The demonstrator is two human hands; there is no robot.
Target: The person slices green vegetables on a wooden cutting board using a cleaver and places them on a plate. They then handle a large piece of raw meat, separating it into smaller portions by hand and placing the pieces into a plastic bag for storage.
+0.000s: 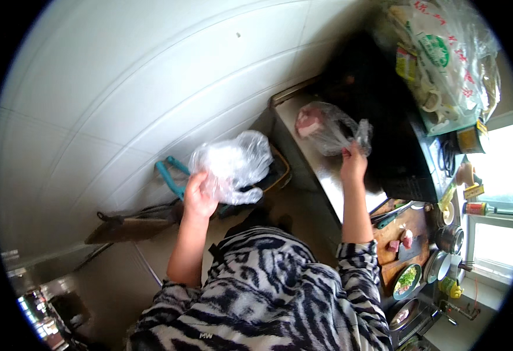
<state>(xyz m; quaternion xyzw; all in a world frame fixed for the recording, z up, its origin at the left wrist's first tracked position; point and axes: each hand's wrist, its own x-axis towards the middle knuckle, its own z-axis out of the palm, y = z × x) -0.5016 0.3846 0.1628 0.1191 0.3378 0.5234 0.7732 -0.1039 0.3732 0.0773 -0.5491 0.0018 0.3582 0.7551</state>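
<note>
My left hand (pixel 199 198) is closed on a crumpled clear plastic bag (pixel 239 159), which puffs out beyond my fingers in front of the white wall. I see nothing inside that bag. On the right, my right hand (pixel 354 162) pinches the gathered end of another clear plastic bag (pixel 332 137). A piece of pink raw meat (pixel 309 121) lies at the far end of this second bag, over the steel counter (pixel 318 167). Whether the meat rests on the counter or hangs just above it, I cannot tell.
A black appliance (pixel 397 134) stands right of my right hand, with a filled plastic shopping bag (pixel 452 64) on top. Nearer, a wooden cutting board (pixel 423 225) bears meat pieces and a knife. A dish of chopped greens (pixel 407 281) sits beside it. Turquoise handles (pixel 171 175) show behind my left hand.
</note>
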